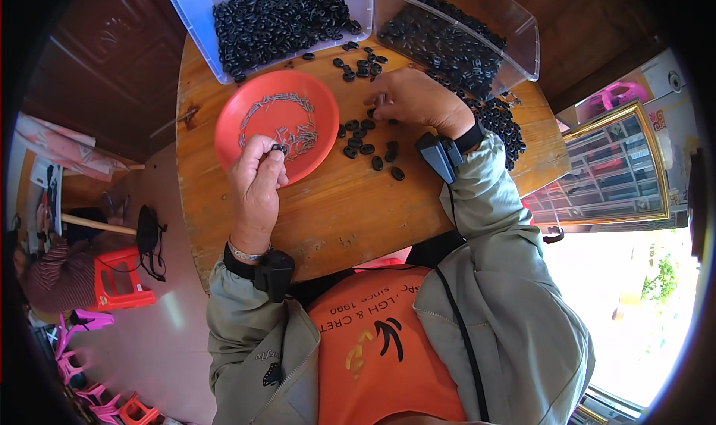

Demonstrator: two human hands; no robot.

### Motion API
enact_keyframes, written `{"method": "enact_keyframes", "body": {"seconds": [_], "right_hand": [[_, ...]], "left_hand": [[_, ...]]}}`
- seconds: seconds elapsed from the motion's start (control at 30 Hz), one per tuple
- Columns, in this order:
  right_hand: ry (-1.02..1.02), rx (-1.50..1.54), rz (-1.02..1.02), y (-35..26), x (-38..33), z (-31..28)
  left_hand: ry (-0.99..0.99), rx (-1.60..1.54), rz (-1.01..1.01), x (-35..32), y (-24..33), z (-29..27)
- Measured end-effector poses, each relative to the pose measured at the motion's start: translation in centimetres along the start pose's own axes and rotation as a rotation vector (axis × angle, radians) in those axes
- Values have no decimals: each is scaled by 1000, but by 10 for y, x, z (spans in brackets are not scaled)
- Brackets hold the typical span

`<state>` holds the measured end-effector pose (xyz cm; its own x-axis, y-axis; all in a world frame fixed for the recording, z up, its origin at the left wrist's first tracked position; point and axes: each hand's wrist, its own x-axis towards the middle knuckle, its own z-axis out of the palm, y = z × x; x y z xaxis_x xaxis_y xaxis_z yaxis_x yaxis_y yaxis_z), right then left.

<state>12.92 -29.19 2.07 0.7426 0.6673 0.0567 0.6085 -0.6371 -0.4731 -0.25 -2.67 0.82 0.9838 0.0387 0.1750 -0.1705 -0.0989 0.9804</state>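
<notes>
— Over the plate's near rim, what is the left hand (257,175) doing?

— It is curled nearly closed, thumb and forefinger pinched on one small dark ring (277,148). The other fingers fold into the palm.

— And the right hand (414,97)?

— It lies palm down on the tabletop (335,208), fingers bent and close together, the tips among the loose rings (365,145). Whether it grips one I cannot tell; the fingertips hide what is under them.

— What are those rings like?

— Small, black, oval and matte, like rubber or plastic links. A loose scatter lies between the two hands, just right of the plate, and a few more sit further up near the bins.

— The plate?

— The plate (246,119) is round, smooth, orange-red plastic, shallow. In it lie thin silvery pins (287,123), short and straight, spread in a rough arc and a small heap.

— Beyond that?

— Two clear plastic bins at the far edge. The left bin (190,14) has a bluish tint and holds a thick layer of the same black rings. The right bin (514,33) is tilted on its side, and rings spill from it in a heap (500,123) beside the right wrist.

— The surface?

— Round, worn wood, grain showing, pale scuffs near the front edge. Both wrists wear dark bands with small black boxes, over grey jacket sleeves.
</notes>
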Motion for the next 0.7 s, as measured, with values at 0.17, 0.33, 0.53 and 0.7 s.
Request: {"method": "enact_keyframes", "body": {"seconds": [0.17,0.33,0.53,0.7], "right_hand": [[-29,-84,-44,3,7,8],[-11,-106,7,-1,4,10],[79,-16,-2,-18,5,7],[98,299,126,-17,6,10]], "left_hand": [[-7,14,2,0,0,1],[-3,9,5,0,-1,1],[8,15,15,-1,0,2],[8,25,21,-1,2,4]]}}
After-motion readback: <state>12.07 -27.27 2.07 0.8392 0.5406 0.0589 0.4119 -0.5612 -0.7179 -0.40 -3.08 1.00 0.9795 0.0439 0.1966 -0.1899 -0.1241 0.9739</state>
